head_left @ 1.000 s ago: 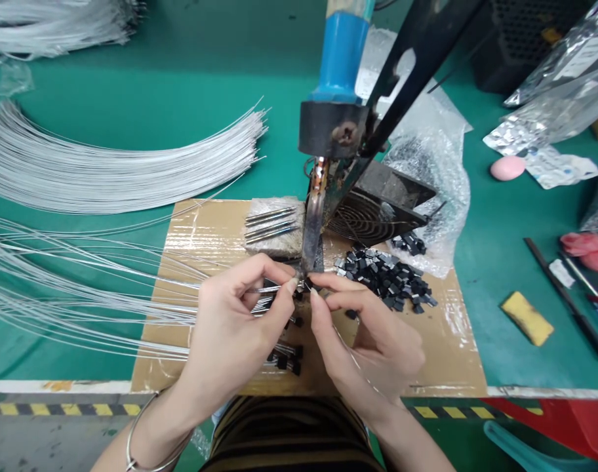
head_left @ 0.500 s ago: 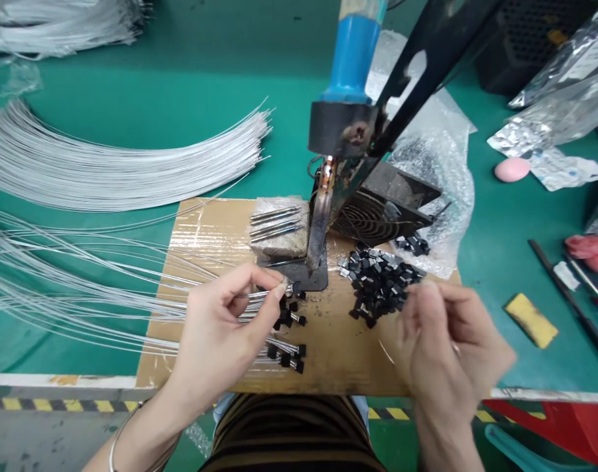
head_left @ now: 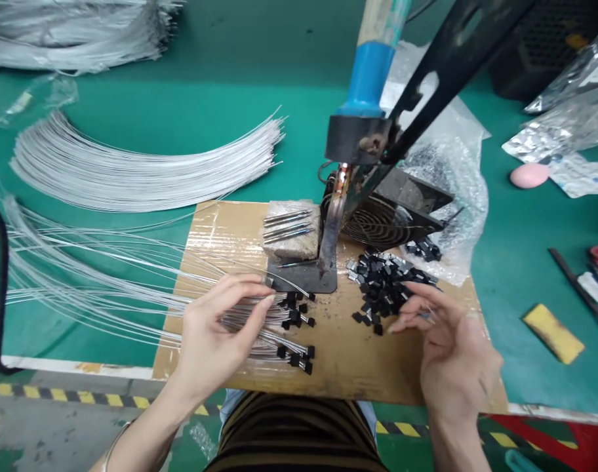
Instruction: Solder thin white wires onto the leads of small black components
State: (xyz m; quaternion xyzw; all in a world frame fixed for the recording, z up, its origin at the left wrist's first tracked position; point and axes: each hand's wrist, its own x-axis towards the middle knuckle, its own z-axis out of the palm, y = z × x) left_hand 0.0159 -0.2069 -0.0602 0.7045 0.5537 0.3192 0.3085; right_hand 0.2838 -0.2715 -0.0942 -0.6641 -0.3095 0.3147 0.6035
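Note:
My left hand (head_left: 225,318) is over the cardboard, its thumb and index finger pinching what looks like a small connector (head_left: 269,282), mostly hidden by the fingertips. Under and beside it run thin white wires (head_left: 156,305), several ending in black connectors (head_left: 294,314). One such wire end lies apart, near the soldering plate (head_left: 299,278). At the front right edge of a pile of loose black connectors (head_left: 378,278), my right hand (head_left: 446,347) has its fingers spread, the fingertips touching or just above the nearest pieces. No piece can be made out in it.
A blue-handled soldering iron (head_left: 370,72) hangs on a black bracket (head_left: 437,78), its tip low over the plate. Spare tips lie on a wrapped block (head_left: 292,246). Behind stands a fan (head_left: 382,219). A white wire bundle (head_left: 146,177) lies left; a yellow sponge (head_left: 553,333) right.
A wire end formerly at my left fingertips now lies beyond them, and that hand is slightly farther left. My right hand's closed fingers have spread at the connector pile. The view has shifted.

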